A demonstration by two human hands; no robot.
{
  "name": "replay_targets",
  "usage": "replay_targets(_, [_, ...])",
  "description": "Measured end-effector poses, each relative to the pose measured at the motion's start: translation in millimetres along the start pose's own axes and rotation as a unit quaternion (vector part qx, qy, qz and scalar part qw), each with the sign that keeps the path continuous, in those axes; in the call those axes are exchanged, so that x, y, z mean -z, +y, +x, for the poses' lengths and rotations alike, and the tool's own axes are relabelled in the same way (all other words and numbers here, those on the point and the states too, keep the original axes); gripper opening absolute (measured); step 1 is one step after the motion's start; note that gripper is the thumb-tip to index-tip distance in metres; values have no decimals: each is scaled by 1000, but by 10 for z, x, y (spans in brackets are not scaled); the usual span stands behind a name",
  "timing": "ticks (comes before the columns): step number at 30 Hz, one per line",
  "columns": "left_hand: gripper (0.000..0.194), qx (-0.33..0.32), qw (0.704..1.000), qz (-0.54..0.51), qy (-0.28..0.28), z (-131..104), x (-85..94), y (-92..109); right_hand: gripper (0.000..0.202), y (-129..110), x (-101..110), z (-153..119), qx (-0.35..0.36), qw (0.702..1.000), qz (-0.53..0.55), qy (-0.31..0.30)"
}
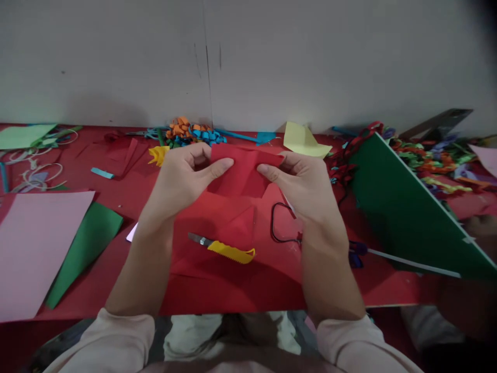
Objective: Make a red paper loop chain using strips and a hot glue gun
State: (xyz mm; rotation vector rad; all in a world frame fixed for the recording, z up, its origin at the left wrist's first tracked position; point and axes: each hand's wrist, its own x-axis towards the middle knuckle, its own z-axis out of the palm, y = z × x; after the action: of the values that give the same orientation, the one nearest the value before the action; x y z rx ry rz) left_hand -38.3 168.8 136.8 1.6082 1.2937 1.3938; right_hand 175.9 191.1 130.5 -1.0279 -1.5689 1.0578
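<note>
Between my two hands a creased piece of red paper (244, 173) is held up above the table. My left hand (190, 173) pinches its left side, thumb on the near face. On the right side my right hand (298, 176) grips it the same way; the fingers behind the paper are partly hidden. Below lie more red paper sheets (217, 212). A yellow utility knife (231, 252) rests on them with its blade out, pointing left. Near my right wrist is a black cord loop (273, 223).
At the left lie a pink sheet (42, 243) and a green sheet (87, 243). Curled orange and blue paper strips (194, 132) and a yellow paper (305, 140) sit along the wall. A green board (404, 212) leans at the right, with a person's hand (481, 230) beyond it.
</note>
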Motion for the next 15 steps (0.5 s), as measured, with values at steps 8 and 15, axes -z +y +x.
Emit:
replay_targets(8, [45, -13, 999, 21, 32, 22, 62, 25, 21, -8, 9, 13, 19, 999, -27, 9])
replay_targets(15, [42, -19, 998, 7, 65, 10, -18, 10, 38, -11, -114, 20, 22, 998, 44, 29])
